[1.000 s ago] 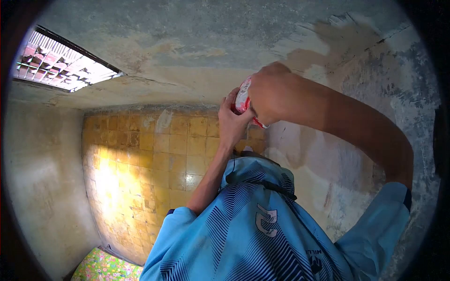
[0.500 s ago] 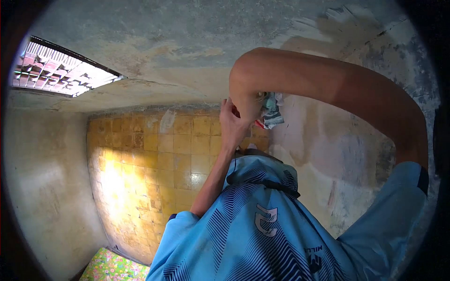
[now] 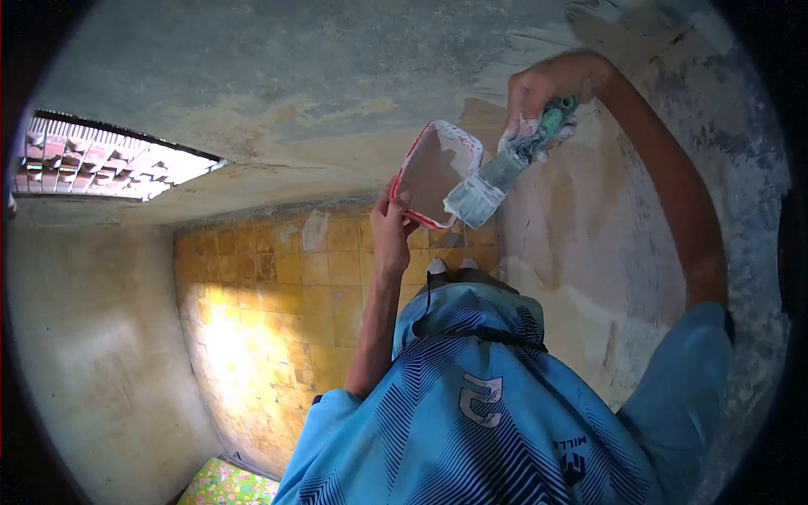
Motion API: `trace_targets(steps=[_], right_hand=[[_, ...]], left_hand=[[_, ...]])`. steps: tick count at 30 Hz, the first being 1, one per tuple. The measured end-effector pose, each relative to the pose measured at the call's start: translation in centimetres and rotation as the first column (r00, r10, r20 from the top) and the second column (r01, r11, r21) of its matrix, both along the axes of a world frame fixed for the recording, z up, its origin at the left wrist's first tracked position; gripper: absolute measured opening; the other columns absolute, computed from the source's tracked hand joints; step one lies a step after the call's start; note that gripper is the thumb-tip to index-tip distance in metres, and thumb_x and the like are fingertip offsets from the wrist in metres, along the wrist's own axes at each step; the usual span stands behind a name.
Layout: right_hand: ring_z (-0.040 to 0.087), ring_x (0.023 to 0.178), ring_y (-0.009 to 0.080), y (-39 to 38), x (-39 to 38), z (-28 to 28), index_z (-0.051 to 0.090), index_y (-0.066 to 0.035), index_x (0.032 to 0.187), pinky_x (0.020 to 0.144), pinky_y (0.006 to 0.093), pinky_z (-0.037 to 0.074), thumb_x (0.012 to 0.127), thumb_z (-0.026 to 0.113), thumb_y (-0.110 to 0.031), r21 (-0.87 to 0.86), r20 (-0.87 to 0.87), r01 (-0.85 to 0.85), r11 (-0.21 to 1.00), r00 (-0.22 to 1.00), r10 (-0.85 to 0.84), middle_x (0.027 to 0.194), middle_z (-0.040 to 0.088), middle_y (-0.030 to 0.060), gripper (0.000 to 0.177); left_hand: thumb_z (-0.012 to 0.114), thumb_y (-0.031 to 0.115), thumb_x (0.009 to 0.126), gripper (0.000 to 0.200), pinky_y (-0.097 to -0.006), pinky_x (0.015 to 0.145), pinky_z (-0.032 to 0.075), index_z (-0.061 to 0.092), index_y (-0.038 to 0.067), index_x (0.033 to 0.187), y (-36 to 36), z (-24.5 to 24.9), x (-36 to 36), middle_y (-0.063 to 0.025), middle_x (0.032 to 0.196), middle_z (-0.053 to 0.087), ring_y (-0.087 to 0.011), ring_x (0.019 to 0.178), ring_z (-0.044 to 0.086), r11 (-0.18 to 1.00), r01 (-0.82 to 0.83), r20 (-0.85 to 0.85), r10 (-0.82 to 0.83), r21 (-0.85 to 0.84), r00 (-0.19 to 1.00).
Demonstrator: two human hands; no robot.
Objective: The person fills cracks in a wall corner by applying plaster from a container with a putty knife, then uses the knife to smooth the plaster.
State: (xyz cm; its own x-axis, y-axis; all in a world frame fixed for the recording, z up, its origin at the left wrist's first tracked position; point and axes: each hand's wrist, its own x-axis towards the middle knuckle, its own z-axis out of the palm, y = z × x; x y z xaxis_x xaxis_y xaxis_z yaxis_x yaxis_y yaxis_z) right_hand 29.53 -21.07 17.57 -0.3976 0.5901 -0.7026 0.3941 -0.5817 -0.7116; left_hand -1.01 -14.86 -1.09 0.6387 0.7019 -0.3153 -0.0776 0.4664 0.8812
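The left hand (image 3: pixel 390 231) grips the tub (image 3: pixel 431 172); the right hand (image 3: pixel 547 88) grips the brush (image 3: pixel 505 168), white-coated, by its rim. Pale patches cover part of the wall (image 3: pixel 589 244); elsewhere it's mottled grey.

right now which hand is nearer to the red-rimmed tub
Left hand: it holds the tub by its edge. The right hand is off to the right, gripping a green-handled tool.

One red-rimmed rectangular tub (image 3: pixel 435 168), one green-handled flat brush (image 3: pixel 502 171), two bare hands (image 3: pixel 390 231), two feet (image 3: pixel 436 266), one barred window (image 3: pixel 93 158), one green floral covering (image 3: pixel 225 486).
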Motion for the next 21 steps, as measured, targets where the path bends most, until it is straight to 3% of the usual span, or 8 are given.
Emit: trace_targets(steps=[2, 5, 7, 10, 13, 16, 21], right_hand=[[0.056, 0.045, 0.0120, -2.9, 1.2, -0.8, 0.065, 0.008, 0.115, 0.039, 0.0243, 0.046, 0.074, 0.062, -0.014, 0.116, -0.025, 0.180, 0.977, 0.984, -0.178, 0.080, 0.071, 0.0167, 0.046], [0.058, 0.050, 0.0123, -8.4, 2.6, -4.2, 0.064, 0.008, 0.116, 0.041, 0.0240, 0.048, 0.074, 0.062, -0.014, 0.275, -0.068, 0.469, 0.839, 0.880, -0.469, 0.085, 0.071, 0.0169, 0.047], [0.060, 0.054, 0.0132, -12.0, 2.5, -6.7, 0.065, 0.007, 0.115, 0.043, 0.0241, 0.048, 0.074, 0.063, -0.015, 0.281, -0.115, 0.606, 0.744, 0.791, -0.601, 0.092, 0.071, 0.0171, 0.047], [0.063, 0.075, 0.0140, -16.8, -0.1, -9.1, 0.067, 0.003, 0.108, 0.055, 0.0286, 0.053, 0.081, 0.064, -0.022, 0.317, -0.108, 0.789, 0.526, 0.581, -0.807, 0.097, 0.069, 0.0111, 0.038], [0.062, 0.077, 0.0131, -20.8, -0.3, -16.9, 0.065, 0.004, 0.112, 0.060, 0.0284, 0.053, 0.081, 0.064, -0.023, 0.252, -0.299, 0.946, 0.203, 0.275, -0.914, 0.098, 0.069, 0.0095, 0.041], [0.062, 0.077, 0.0112, -20.6, -2.0, -21.4, 0.063, 0.005, 0.118, 0.063, 0.0266, 0.052, 0.084, 0.062, -0.018, 0.349, -0.314, 0.933, -0.085, 0.031, -0.949, 0.099, 0.069, 0.0078, 0.041], [0.059, 0.076, 0.0085, -17.4, -3.0, -28.7, 0.059, 0.000, 0.128, 0.066, 0.0233, 0.049, 0.088, 0.056, -0.008, 0.438, -0.327, 0.843, -0.312, -0.173, -0.929, 0.099, 0.068, 0.0042, 0.041]], left_hand=[[0.055, 0.034, 0.087, 0.056, -0.0367, 0.084, 0.053, 0.051, 0.003, 0.134, -0.1, -0.1, 0.0, -0.0117, 0.118, 0.061, -0.0207, 0.105, 0.061, 0.999, -0.009, 0.038, 0.011, -0.031, 0.999], [0.055, 0.041, 0.087, 0.060, -0.0388, 0.086, 0.052, 0.049, 0.007, 0.136, -0.3, -1.1, -0.5, -0.0105, 0.122, 0.059, -0.0219, 0.111, 0.058, 0.995, -0.015, 0.098, 0.024, -0.095, 0.995], [0.055, 0.044, 0.086, 0.063, -0.0392, 0.087, 0.052, 0.047, 0.008, 0.137, -0.6, -0.6, -0.6, -0.0095, 0.127, 0.056, -0.0225, 0.114, 0.057, 0.993, -0.041, 0.101, 0.052, -0.107, 0.993], [0.056, 0.047, 0.086, 0.067, -0.0402, 0.088, 0.051, 0.044, 0.009, 0.139, -0.5, -1.4, -1.7, -0.0083, 0.132, 0.053, -0.0231, 0.118, 0.054, 0.989, -0.070, 0.088, 0.082, -0.127, 0.993], [0.054, 0.049, 0.087, 0.067, -0.0436, 0.092, 0.049, 0.041, 0.011, 0.140, 0.2, -3.6, -4.3, -0.0089, 0.137, 0.048, -0.0246, 0.123, 0.051, 0.984, -0.080, 0.031, 0.086, -0.158, 0.996], [0.050, 0.049, 0.089, 0.065, -0.0464, 0.094, 0.049, 0.040, 0.012, 0.141, 0.2, -3.5, -5.6, -0.0086, 0.139, 0.046, -0.0256, 0.126, 0.049, 0.987, -0.072, -0.023, 0.070, -0.142, 0.997], [0.044, 0.053, 0.091, 0.063, -0.0488, 0.091, 0.050, 0.040, 0.014, 0.140, 0.1, -2.2, -7.0, -0.0075, 0.141, 0.043, -0.0266, 0.127, 0.047, 0.993, -0.080, -0.067, 0.075, -0.084, 0.995]])
